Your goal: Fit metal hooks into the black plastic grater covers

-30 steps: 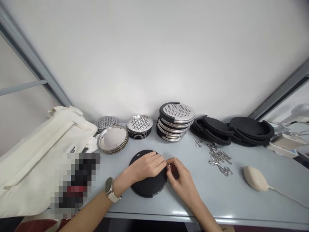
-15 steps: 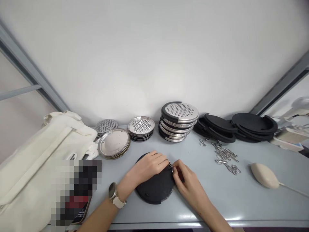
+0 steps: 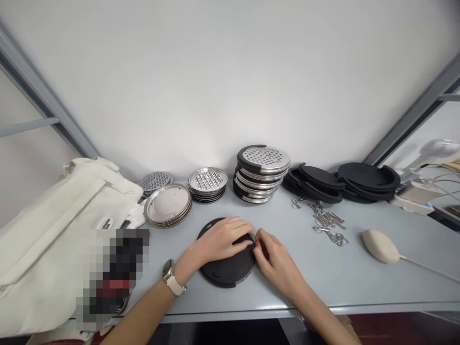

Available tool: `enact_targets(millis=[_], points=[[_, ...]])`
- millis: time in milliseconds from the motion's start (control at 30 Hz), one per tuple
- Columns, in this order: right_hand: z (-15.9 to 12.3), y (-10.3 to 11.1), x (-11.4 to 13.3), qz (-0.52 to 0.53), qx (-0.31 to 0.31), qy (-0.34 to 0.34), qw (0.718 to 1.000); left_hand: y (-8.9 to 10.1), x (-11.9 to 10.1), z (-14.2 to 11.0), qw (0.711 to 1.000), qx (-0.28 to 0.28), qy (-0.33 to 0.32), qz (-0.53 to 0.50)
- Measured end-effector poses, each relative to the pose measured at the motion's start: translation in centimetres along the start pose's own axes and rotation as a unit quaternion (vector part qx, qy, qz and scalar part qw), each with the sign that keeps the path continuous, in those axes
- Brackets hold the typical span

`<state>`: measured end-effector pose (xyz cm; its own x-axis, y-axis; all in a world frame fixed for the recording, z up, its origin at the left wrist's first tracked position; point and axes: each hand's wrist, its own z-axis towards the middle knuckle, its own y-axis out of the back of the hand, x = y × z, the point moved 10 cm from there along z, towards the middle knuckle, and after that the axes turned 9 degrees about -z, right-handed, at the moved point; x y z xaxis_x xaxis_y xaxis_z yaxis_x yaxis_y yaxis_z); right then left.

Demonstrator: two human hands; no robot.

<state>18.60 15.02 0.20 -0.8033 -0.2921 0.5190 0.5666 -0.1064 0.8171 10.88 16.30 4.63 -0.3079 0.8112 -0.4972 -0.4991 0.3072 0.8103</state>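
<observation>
Bag (image 3: 53,258), cream-coloured, at frame left, contents hidden, while round black disc (image 3: 230,270), rim shiny at lower right, lies flat at lower centre under left hand (image 3: 221,243), grip indeterminable, right hand (image 3: 275,258) pinching small metal clip (image 3: 252,236) at disc's edge.

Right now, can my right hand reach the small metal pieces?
Probably yes: nothing visible stands between the right hand and the small metal pieces, though its fingers are busy at the edge of the black disc.
</observation>
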Motion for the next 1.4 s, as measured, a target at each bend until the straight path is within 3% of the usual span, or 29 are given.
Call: enact_targets(millis=[1000, 1400], points=[[-0.25, -0.90, -0.33, -0.083, 0.025, -0.001, 0.996, 0.14, 0.55, 0.00, 0.999, -0.017, 0.007, -0.041], [-0.36, -0.71, -0.05, -0.062, 0.021, 0.006, 0.998, 0.41, 0.39, 0.06, 0.999, -0.027, -0.001, -0.041]])
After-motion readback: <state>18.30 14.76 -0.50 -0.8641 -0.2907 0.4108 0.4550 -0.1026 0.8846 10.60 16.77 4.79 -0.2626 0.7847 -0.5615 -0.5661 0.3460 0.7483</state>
